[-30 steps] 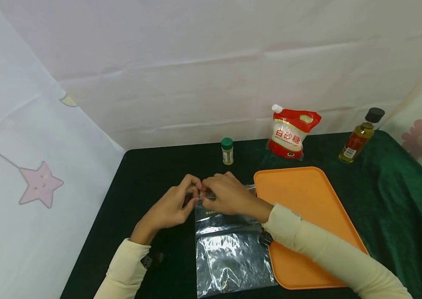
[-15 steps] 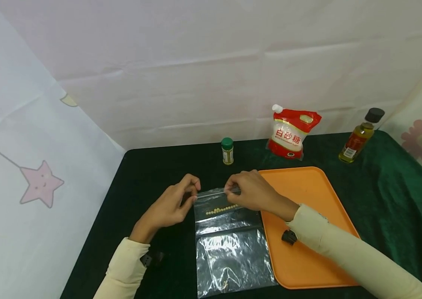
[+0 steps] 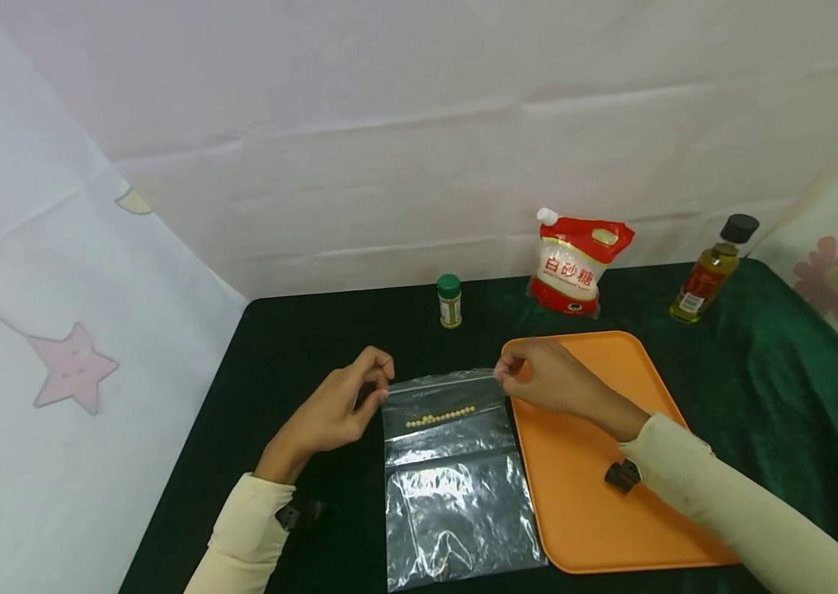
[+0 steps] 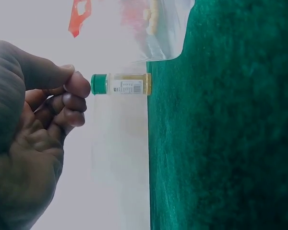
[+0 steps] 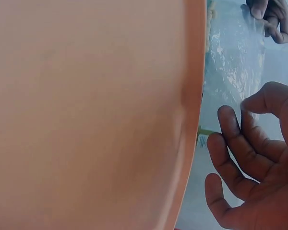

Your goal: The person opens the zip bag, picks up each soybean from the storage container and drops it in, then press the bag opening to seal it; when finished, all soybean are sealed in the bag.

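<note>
A clear zip-top plastic bag point(image 3: 456, 503) hangs or lies along the dark green cloth, its mouth toward the back. Across its upper part runs a row of small round yellowish beans point(image 3: 440, 417), which look like soybeans. My left hand point(image 3: 337, 408) pinches the bag's upper left corner between thumb and index finger. At the upper right corner, my right hand point(image 3: 548, 375) pinches the zip edge above the tray's rim. In the right wrist view, thumb and index finger of my right hand point(image 5: 259, 158) meet at the bag's edge while the other fingers stay loosely bent.
An orange tray point(image 3: 597, 511) lies right of the bag, under my right forearm. Toward the back stand a green-capped spice jar point(image 3: 450, 302), a red and white sugar pouch point(image 3: 573, 268) and an oil bottle point(image 3: 708, 276). A white curtain backs the table.
My right hand has slid rightward along the bag's top edge, from beside the left hand to the right corner, uncovering the row of beans. The left hand has stayed at its corner.
</note>
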Demonstrator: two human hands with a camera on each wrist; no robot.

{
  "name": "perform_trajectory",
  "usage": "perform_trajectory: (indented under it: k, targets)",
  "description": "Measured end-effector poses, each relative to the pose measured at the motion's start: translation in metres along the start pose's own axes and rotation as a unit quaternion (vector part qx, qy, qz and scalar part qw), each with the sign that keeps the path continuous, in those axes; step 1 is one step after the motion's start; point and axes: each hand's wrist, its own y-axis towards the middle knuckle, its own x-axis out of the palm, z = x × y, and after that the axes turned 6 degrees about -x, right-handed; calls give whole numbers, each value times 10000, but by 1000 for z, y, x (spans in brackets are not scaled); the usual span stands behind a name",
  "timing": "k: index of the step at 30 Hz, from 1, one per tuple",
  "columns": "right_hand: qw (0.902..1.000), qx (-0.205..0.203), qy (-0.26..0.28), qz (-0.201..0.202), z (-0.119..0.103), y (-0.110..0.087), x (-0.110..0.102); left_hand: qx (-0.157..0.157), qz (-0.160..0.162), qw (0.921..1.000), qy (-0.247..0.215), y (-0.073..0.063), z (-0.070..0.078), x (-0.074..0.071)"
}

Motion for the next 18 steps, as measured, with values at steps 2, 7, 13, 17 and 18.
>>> perform_trajectory:
  k: [2, 7, 13, 17, 18]
  targets:
    - [10000, -4, -8, -33, 3, -2, -1, 3, -25, 10000, -19, 0, -1, 0]
    - [9998, -79, -142, -66, 7, -4, -5, -42, -2, 10000, -63, -1, -5, 1]
    - [9990, -309, -318, 57, 10, -1, -4, -322, 34, 9994, 144, -2, -11, 2]
    - [9984, -347, -430, 96, 11, 0, -2, -433, 138, 9964, 715, -3, -16, 3]
    - [9984, -313, -465, 105, 13, 0, -2, -470, 186, 9945, 918, -4, -17, 3]
